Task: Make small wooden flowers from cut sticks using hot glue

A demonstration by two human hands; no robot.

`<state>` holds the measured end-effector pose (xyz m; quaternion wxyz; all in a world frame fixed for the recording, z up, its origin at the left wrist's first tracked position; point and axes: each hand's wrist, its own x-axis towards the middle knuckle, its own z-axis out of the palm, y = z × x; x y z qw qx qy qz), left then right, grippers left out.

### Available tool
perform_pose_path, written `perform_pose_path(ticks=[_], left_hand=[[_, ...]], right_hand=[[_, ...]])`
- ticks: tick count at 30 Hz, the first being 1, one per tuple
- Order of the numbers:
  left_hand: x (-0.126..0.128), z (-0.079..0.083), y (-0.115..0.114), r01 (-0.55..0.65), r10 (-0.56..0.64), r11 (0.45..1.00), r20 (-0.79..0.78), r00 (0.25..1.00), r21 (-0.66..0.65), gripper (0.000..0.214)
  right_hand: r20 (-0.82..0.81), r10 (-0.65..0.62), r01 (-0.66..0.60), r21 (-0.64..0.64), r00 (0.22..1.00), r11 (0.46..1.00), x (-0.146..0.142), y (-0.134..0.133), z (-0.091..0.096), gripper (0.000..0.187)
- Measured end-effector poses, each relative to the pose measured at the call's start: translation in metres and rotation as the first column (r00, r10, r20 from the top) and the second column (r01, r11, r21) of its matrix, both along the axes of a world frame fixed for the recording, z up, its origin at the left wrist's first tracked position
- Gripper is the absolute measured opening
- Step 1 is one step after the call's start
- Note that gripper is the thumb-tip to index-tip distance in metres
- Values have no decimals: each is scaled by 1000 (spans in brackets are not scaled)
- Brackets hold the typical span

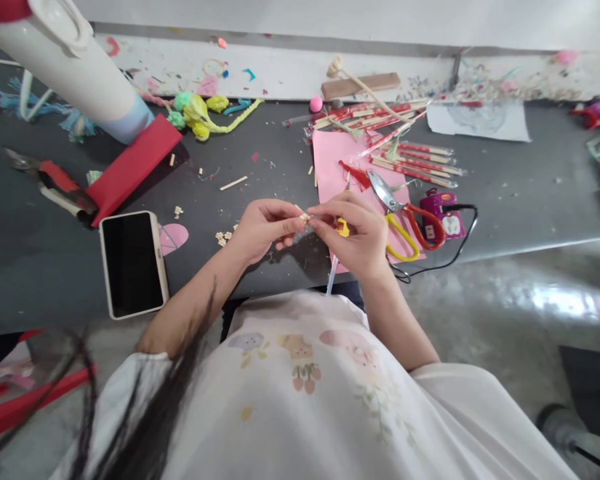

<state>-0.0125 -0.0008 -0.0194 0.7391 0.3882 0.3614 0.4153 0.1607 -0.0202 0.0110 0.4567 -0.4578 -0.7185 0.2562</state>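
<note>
Above the dark table, my left hand [265, 230] and my right hand [357, 233] meet fingertip to fingertip. Pinched between them is a small cream-coloured piece [305, 217], too small to make out fully; it resembles the little flower-shaped pieces nearby. A cluster of those cream flower-shaped pieces [223, 238] lies beside my left wrist, and another cream piece [179, 212] sits farther left. Under my right hand are a sheet of pink paper [330, 157] and a yellow object [343, 228], partly hidden by the fingers. A translucent stick [333, 275] shows below that hand.
Scissors [403, 217] and a purple device with a cable [443, 217] lie right. Wrapped chopsticks [415, 160] are behind. Left are a phone [133, 263], a red box [135, 167], pliers [55, 180] and a tall bottle [95, 80]. Yellow yarn [197, 117] lies at the back.
</note>
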Motion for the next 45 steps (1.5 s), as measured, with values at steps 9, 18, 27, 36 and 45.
perform_pose_path(ticks=[9,18,27,36,45], left_hand=[[-2,-1,0,6,-1,998,-73,997,66,39],[-2,0,-1,1,3,995,-42,999,96,31],[-3,-3,-1,33,-29,994,-48,998,103,36],[-1,-4,0,5,-5,994,1,1000,110,38],[0,-3,-1,-61,62,993,-2,998,96,31]], right_hand=[[-3,29,-29,-47,1000,998,0,2,-1,8],[-91,71,-81,-112,993,990,2,3,-1,4],[-118,93,-111,-149,989,983,2,5,-3,14],[-60,44,-50,-99,997,994,-1,4,-5,11],[-74,2,-7,-66,997,998,-3,3,-7,10]])
